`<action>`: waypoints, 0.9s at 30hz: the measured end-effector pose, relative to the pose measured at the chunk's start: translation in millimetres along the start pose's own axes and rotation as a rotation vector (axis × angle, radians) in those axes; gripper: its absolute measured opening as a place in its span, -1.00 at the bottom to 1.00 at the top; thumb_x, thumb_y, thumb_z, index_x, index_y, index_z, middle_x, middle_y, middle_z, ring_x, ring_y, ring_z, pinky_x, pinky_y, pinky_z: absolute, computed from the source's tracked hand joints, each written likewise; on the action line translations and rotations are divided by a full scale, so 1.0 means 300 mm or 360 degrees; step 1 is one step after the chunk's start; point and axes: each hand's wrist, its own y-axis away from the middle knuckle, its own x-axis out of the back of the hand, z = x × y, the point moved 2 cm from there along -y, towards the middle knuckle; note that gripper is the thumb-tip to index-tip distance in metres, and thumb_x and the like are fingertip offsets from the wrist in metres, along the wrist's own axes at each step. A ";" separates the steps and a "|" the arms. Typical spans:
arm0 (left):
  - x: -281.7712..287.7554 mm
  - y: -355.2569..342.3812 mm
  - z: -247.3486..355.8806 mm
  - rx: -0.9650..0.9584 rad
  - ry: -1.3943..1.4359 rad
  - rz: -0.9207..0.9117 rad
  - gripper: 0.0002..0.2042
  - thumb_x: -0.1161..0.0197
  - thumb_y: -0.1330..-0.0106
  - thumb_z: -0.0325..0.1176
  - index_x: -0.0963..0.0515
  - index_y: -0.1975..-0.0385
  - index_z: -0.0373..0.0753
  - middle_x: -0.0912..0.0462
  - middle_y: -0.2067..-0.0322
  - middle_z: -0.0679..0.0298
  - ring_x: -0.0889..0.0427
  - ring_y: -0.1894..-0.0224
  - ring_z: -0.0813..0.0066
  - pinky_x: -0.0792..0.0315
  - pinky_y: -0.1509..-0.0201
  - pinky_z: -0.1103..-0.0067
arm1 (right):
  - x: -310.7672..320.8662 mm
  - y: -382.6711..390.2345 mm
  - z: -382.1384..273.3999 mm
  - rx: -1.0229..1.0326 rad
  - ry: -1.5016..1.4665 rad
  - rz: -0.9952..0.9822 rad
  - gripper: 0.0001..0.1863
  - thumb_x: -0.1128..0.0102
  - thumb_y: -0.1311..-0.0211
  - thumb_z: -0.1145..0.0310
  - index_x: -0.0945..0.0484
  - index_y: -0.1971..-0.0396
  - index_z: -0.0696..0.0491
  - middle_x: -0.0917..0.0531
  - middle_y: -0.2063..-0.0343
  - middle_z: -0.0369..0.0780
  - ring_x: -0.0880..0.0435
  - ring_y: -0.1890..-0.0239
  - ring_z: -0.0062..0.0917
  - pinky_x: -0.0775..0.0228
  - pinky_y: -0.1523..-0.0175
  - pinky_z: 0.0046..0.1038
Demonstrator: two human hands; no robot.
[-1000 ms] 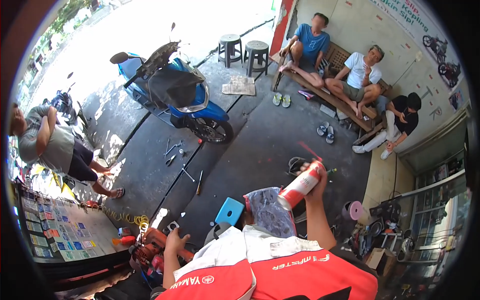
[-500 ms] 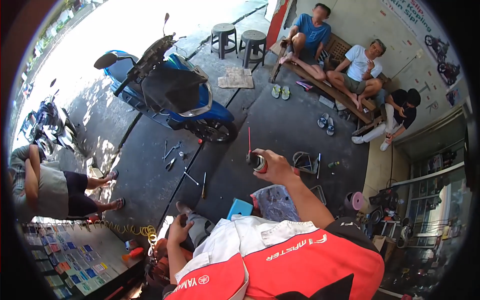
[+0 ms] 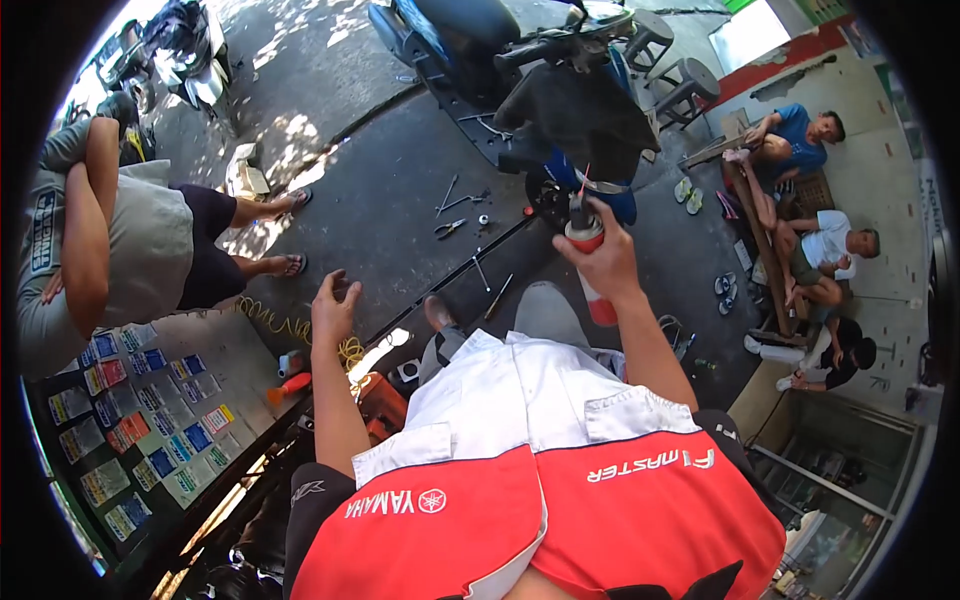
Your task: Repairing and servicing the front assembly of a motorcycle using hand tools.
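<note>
In my right hand (image 3: 612, 262) is a red and white spray can (image 3: 600, 308) with a black nozzle and a thin red straw pointing up. The fingers wrap round it in front of the blue scooter (image 3: 470, 45), whose front end is draped with a dark cloth (image 3: 580, 115). My left hand (image 3: 335, 305) hovers with nothing in it, its fingers loosely apart, over the floor beside the coiled yellow hose (image 3: 262, 318). Pliers (image 3: 450, 229), a T-shaped wrench (image 3: 482, 268) and a screwdriver (image 3: 498, 297) lie on the dark floor between my hands.
At the left stands a person (image 3: 150, 225) with folded arms, beside a display case (image 3: 245, 365) bearing several packets. Several people sit along the right wall on or near a wooden bench (image 3: 762, 235). Two dark stools (image 3: 688, 88) stand behind the scooter, with sandals (image 3: 688, 195) nearby.
My view has swung left, so the scooter and bench appear farther right. My left hand has moved forward from beside my lap. The spray can stays in my right hand.
</note>
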 end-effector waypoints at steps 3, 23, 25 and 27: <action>0.028 -0.004 -0.073 0.0150 0.0003 -0.0039 -0.48 -0.40 -0.28 -0.15 -0.50 -0.15 -0.32 -0.69 0.02 0.00 -0.71 0.02 0.15 -0.54 -0.06 0.37 | -0.059 -0.238 -0.052 0.0131 0.0074 0.0071 -0.30 -0.55 0.08 0.18 -0.48 -0.13 -0.04 -0.70 0.14 0.00 -0.69 0.04 -0.05 -0.53 -0.06 -0.18; -0.012 0.074 -0.369 0.0526 -0.0018 -0.0067 -0.47 -0.40 -0.25 -0.12 -0.52 -0.13 -0.30 -0.71 0.03 -0.01 -0.70 -0.03 0.13 -0.52 -0.12 0.36 | -0.126 -0.761 0.036 0.0030 0.0425 0.0088 -0.23 -0.50 0.09 -0.03 -0.48 -0.16 -0.05 -0.69 0.05 0.03 -0.65 -0.05 -0.02 -0.47 -0.16 -0.12; 0.001 0.058 -0.364 0.0550 -0.0009 -0.0064 -0.49 -0.39 -0.26 -0.11 -0.53 -0.12 -0.28 -0.71 0.04 0.00 -0.69 -0.04 0.11 -0.52 -0.12 0.34 | -0.125 -0.765 0.034 0.0024 0.0377 0.0107 -0.25 -0.50 0.09 -0.02 -0.49 -0.13 -0.04 -0.71 0.08 0.02 -0.66 -0.02 -0.01 -0.48 -0.14 -0.12; 0.011 0.049 -0.365 0.0506 -0.0153 -0.0093 -0.49 -0.39 -0.26 -0.11 -0.53 -0.13 -0.27 -0.70 0.03 -0.01 -0.68 -0.05 0.07 -0.51 -0.13 0.33 | -0.126 -0.767 0.030 0.0009 0.0351 0.0103 -0.26 -0.51 0.09 -0.02 -0.50 -0.12 -0.03 -0.71 0.09 0.02 -0.67 -0.01 -0.01 -0.49 -0.13 -0.12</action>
